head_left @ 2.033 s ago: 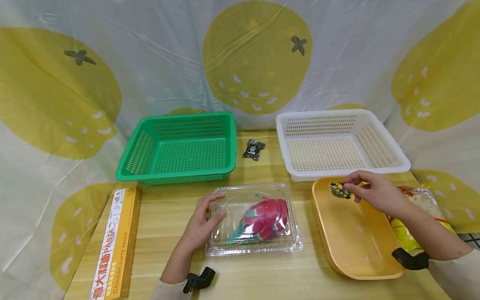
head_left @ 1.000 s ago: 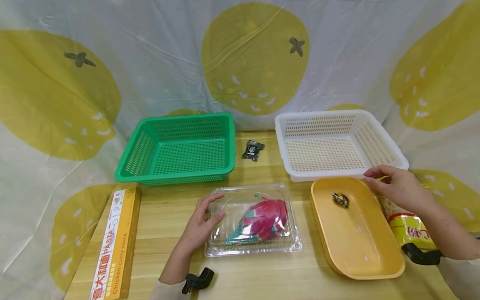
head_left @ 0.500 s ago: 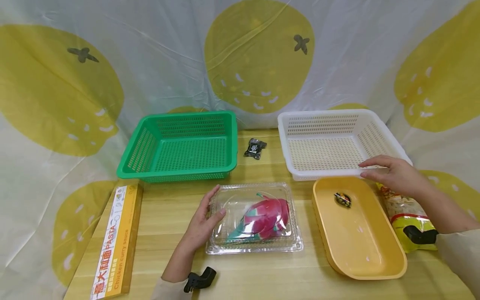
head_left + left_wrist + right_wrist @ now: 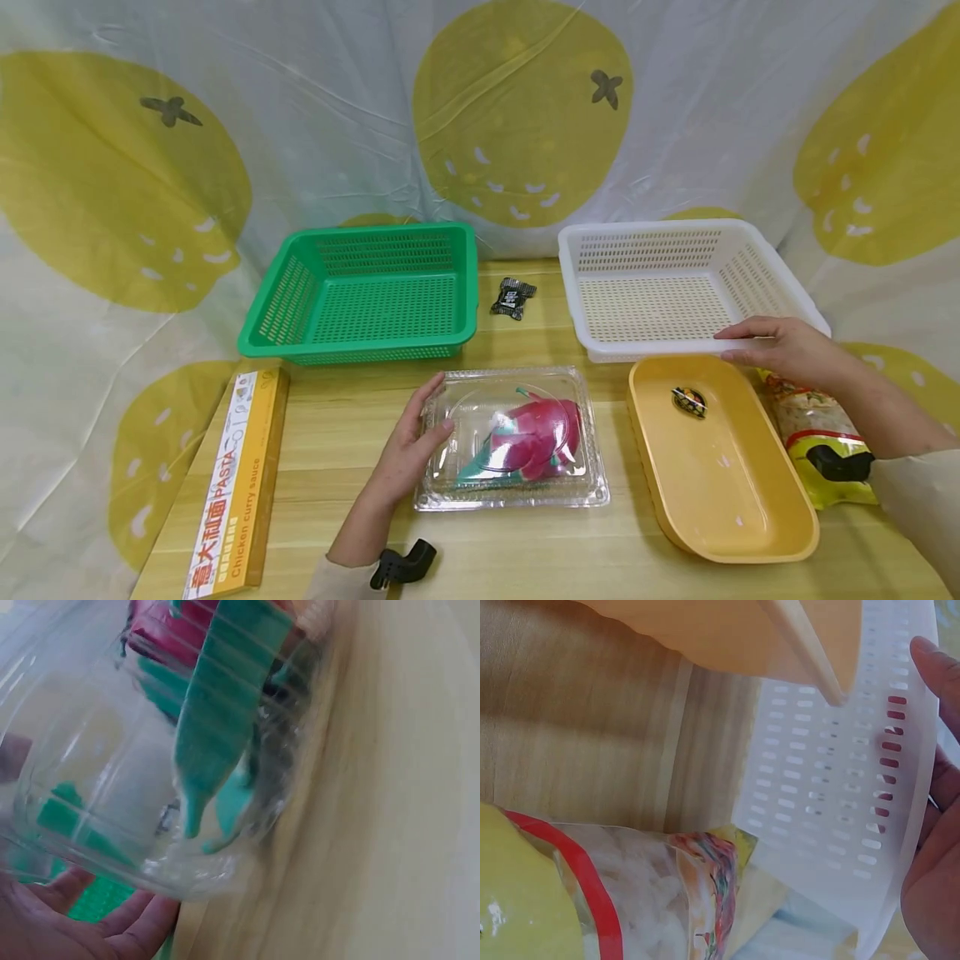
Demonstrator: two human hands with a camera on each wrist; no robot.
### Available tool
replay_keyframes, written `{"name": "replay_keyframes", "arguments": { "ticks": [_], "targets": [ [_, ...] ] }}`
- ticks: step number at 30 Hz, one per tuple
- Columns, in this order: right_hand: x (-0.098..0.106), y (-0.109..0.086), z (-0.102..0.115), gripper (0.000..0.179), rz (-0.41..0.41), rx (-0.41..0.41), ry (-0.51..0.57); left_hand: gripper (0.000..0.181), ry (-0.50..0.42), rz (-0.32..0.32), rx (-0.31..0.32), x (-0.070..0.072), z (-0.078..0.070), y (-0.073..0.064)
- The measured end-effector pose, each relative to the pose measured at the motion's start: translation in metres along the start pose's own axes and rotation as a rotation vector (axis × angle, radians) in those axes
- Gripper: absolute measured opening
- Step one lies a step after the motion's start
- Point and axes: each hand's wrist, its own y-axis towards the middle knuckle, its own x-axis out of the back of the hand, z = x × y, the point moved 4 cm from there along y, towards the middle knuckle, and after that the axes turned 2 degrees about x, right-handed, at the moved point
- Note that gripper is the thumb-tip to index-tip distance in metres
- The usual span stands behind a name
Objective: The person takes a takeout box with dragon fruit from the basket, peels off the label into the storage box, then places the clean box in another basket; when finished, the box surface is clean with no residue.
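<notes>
My left hand (image 4: 407, 446) rests at the left side of a clear plastic clamshell box (image 4: 468, 392), its fingers extended along the edge and the thumb over the lid. Inside the box lies a pink and green dragon fruit (image 4: 538, 437), also showing through the plastic in the left wrist view. My right hand (image 4: 787, 346) is at the front rim of a white plastic basket (image 4: 637, 348). In the right wrist view its fingers show through the slots, while the thumb (image 4: 934, 664) lies on the outer side of the rim. A small black and yellow wrapped packet (image 4: 688, 402) lies inside the orange tray (image 4: 727, 492).
A green basket (image 4: 360, 343) stands at the back left. Between the baskets lies a black wrapped packet (image 4: 513, 297). A pasta box (image 4: 236, 483) is along the left edge, and a yellow-and-clear food bag (image 4: 817, 421) lies right of the tray, partly under my right forearm.
My right hand let the small packet go into the orange tray, then moved right and up to the white basket's front rim. The left hand stays by the clamshell box, its fingers slightly straighter.
</notes>
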Motion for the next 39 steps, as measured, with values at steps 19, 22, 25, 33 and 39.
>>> {"name": "replay_keyframes", "arguments": {
  "ticks": [19,22,25,33,39],
  "targets": [
    [-0.004,0.0,-0.001,0.042,-0.055,0.07,-0.031,0.059,-0.146,-0.093,0.011,-0.007,-0.013,-0.01],
    [-0.004,-0.001,-0.001,0.043,-0.051,0.064,-0.033,0.058,-0.151,-0.095,0.012,-0.006,-0.013,-0.01],
    [-0.004,-0.001,-0.001,0.043,-0.052,0.064,-0.038,0.058,-0.162,-0.095,0.006,-0.005,-0.013,-0.011],
    [-0.005,-0.001,-0.003,0.046,-0.04,0.047,-0.039,0.058,-0.204,-0.123,-0.02,-0.003,-0.025,-0.009],
    [-0.006,-0.002,-0.001,0.047,-0.035,0.039,-0.027,0.056,-0.22,-0.137,-0.01,0.001,-0.045,0.002]
  ]
}}
